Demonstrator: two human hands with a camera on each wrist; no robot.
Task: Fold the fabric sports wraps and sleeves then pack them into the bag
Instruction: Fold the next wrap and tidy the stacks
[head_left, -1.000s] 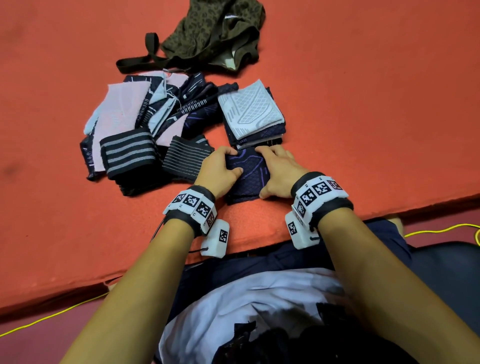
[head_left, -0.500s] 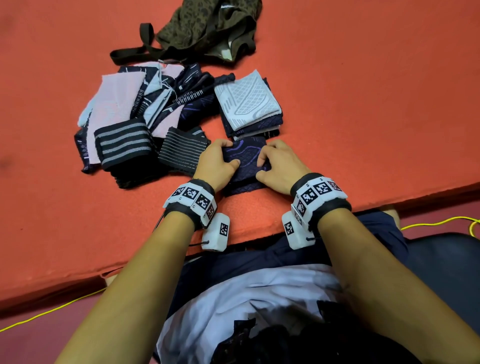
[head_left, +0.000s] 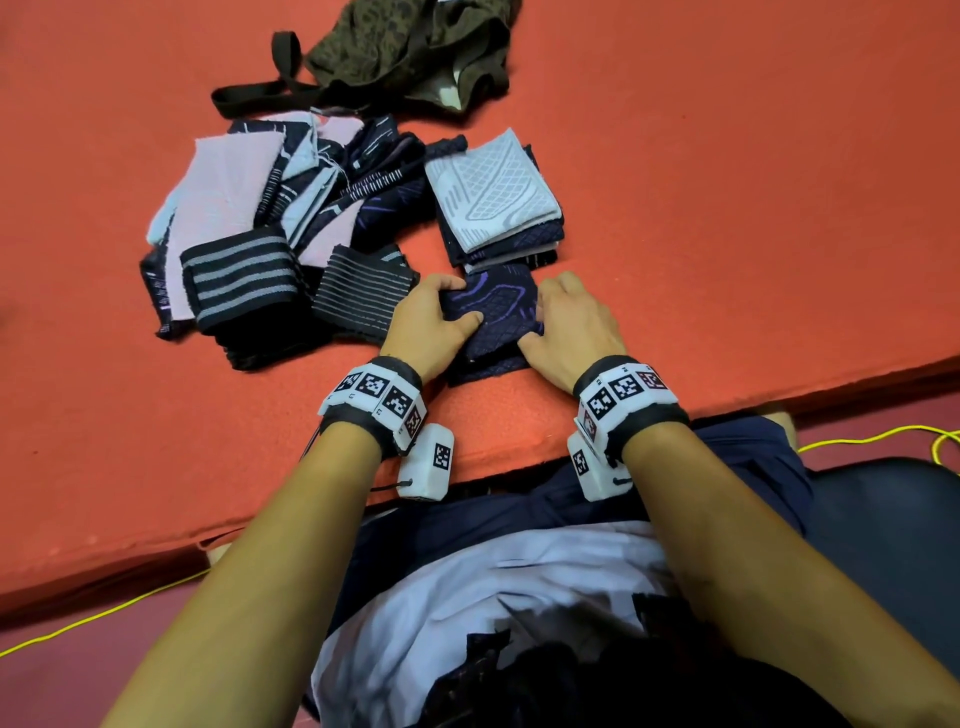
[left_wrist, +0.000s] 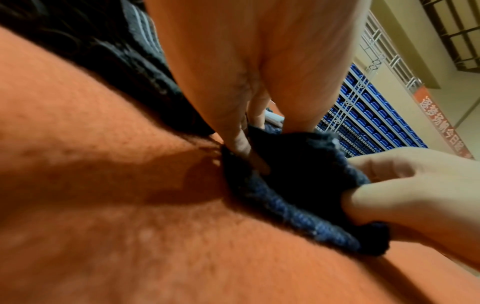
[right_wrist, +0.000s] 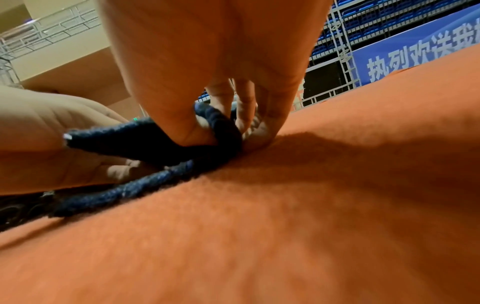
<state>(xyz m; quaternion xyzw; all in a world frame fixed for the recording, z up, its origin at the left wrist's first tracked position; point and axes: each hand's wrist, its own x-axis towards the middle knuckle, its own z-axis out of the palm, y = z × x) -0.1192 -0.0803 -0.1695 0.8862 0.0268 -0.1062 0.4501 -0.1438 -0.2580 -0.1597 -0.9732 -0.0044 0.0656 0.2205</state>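
Observation:
A dark navy sleeve with purple lines (head_left: 498, 317) lies folded near the front edge of the orange mat (head_left: 727, 208). My left hand (head_left: 431, 322) pinches its left side, thumb on top. My right hand (head_left: 566, 327) pinches its right side, thumb tucked in the fold (right_wrist: 197, 135). In the left wrist view the navy sleeve (left_wrist: 291, 185) bunches between both hands. Just beyond stands a stack of folded sleeves (head_left: 493, 202) topped by a light grey one. The olive patterned bag (head_left: 410, 47) lies slumped at the far edge.
To the left lies a loose heap of pale and dark sleeves (head_left: 249, 192), with two striped black wraps (head_left: 239, 275) (head_left: 363, 296) in front of it. A yellow cable (head_left: 872, 436) runs along the floor below the mat edge.
Both hands carried the near half of the navy sleeve away from me, over its far half. It now lies shorter and doubled, close to the folded stack.

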